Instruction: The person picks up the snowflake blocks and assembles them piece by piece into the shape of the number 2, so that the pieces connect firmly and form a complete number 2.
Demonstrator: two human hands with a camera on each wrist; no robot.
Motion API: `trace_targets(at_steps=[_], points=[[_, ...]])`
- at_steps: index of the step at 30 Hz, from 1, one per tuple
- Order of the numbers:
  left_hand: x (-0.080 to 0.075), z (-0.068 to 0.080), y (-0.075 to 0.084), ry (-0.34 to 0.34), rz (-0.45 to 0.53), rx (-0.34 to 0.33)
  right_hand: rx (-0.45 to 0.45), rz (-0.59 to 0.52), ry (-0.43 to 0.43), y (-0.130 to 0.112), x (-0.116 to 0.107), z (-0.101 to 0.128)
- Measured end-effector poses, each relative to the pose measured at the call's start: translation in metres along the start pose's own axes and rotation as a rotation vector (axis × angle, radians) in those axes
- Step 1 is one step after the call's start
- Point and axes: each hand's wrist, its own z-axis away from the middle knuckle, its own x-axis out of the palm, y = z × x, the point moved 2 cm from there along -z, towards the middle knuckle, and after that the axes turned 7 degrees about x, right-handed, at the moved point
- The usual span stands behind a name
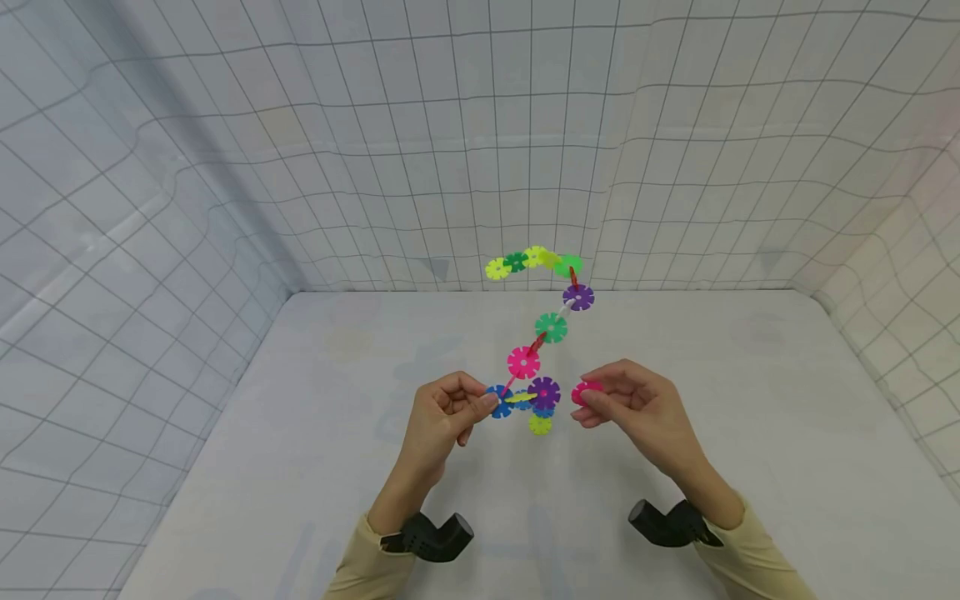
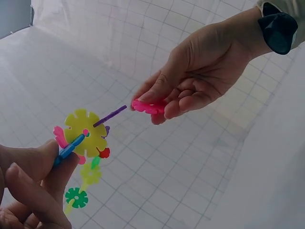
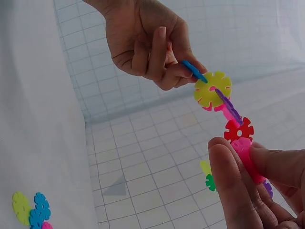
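Left hand point(image 1: 442, 417) pinches the snowflake-disc chain's point(image 1: 542, 333) blue disc point(image 1: 498, 402); right hand point(image 1: 637, 408) pinches a loose pink disc point(image 1: 586, 392).

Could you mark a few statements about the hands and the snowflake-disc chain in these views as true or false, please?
1. The left hand pinches the blue disc at the near end of the disc chain. True.
2. The right hand holds a green disc. False: it pinches a loose pink disc.
3. The pink disc is already joined to the chain. False: in the left wrist view a gap shows between it and the purple disc.
4. The chain's far end rises above the white table towards the gridded wall. True.
5. Both hands rest flat on the table. False: both are raised, fingers curled round discs.
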Motion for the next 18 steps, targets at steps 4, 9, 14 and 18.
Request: trace_targets(at_steps=[4,9,14,18], points=[[0.0009,0.0004,0.0017,-0.008,0.007,-0.007,-0.017,-0.033,0.0,-0.0034,0.0004,0.0015],[0.0019,0.0014,0.0034,-0.023,0.018,-0.008,0.001,-0.046,0.017,-0.0053,0.0011,0.0026],[0.0031,0.0024,0.0035,-0.04,0.028,-0.015,-0.015,-0.069,0.007,-0.0062,0.0026,0.0034],[0.0043,0.0027,0.0039,-0.046,0.028,-0.016,-0.049,-0.086,-0.012,-0.0064,0.0045,0.0043]])
